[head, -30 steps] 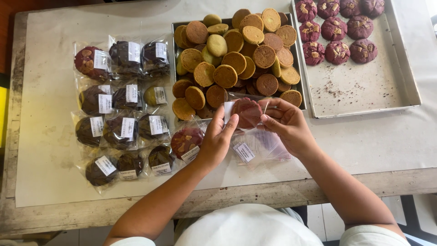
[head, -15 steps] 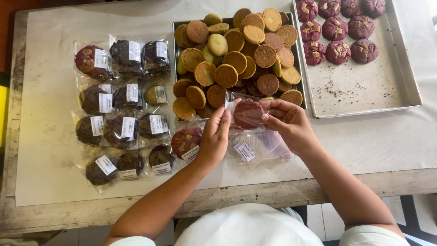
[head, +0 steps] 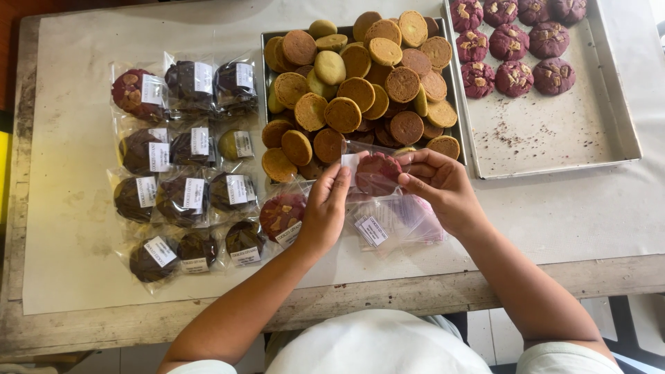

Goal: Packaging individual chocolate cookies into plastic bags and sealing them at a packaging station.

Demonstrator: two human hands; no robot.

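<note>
Clear white-labelled cookie bags lie left; one clear bag is held centre.

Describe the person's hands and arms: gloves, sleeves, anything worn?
Both hands are bare: no gloves, rings or watch visible on the left hand or right hand. The forearms are uncovered up to short white sleeves at the bottom edge, matching a white top.

The person wears a white short-sleeved top, forearms bare, no rings or watch visible.
</note>
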